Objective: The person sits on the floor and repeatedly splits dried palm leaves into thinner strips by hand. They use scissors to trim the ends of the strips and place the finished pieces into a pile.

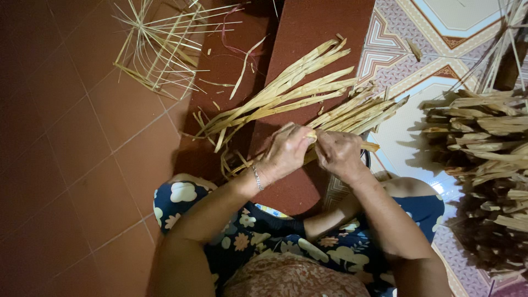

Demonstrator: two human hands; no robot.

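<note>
The left hand [286, 151] and the right hand [338, 154] meet over the knees, both closed around the same pale strip [369, 146], a flat piece of bamboo or cane whose far end sticks out to the right past the right hand. The fingers of each hand are curled tight on it, thumbs nearly touching at the middle, so both grips are narrow and holding. A thin bracelet [257, 178] sits on the left wrist.

Just beyond the hands lies a loose bundle [291, 91] of long pale strips, fanned out across a dark red step [319, 22] and reaching toward the patterned tiles [396, 49] on the right. A second, shorter bunch [357, 113] lies beside it, touching the first near the hands. At the far left, on the reddish floor [66, 143], rests a started woven frame [159, 49] with spokes spreading outward. On the right edge stands a big heap [484, 165] of darker, rougher slats. The person's lap is covered by blue flowered cloth [242, 236]
</note>
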